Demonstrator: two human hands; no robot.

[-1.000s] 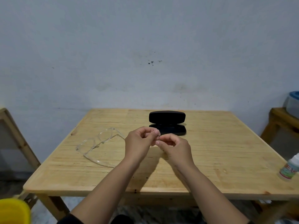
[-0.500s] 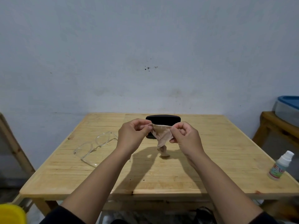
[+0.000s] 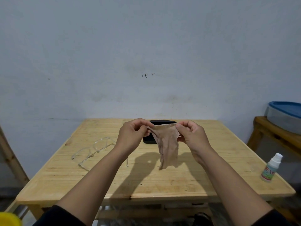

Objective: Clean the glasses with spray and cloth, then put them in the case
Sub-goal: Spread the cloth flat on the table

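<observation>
A thin beige cloth [image 3: 167,145] hangs in the air above the wooden table [image 3: 162,181], stretched by its top edge between both hands. My left hand [image 3: 132,136] pinches its left corner and my right hand [image 3: 192,136] pinches its right corner. Clear-framed glasses [image 3: 94,149] lie with arms unfolded on the table's left part, beside my left forearm. The black case [image 3: 149,140] stands open at the table's far middle, mostly hidden behind the hands and cloth. A small white spray bottle [image 3: 270,168] stands upright near the table's right edge.
A wooden stand at the right carries a grey tub with a blue lid [image 3: 285,116]. A yellow object [image 3: 9,219] shows at the bottom left corner. A wooden frame [image 3: 11,154] leans left of the table. A pale wall is behind.
The hands have risen and moved apart, and the cloth, bunched between the fingers a second ago, has been pulled out so it hangs spread between them. The view has tilted slightly.
</observation>
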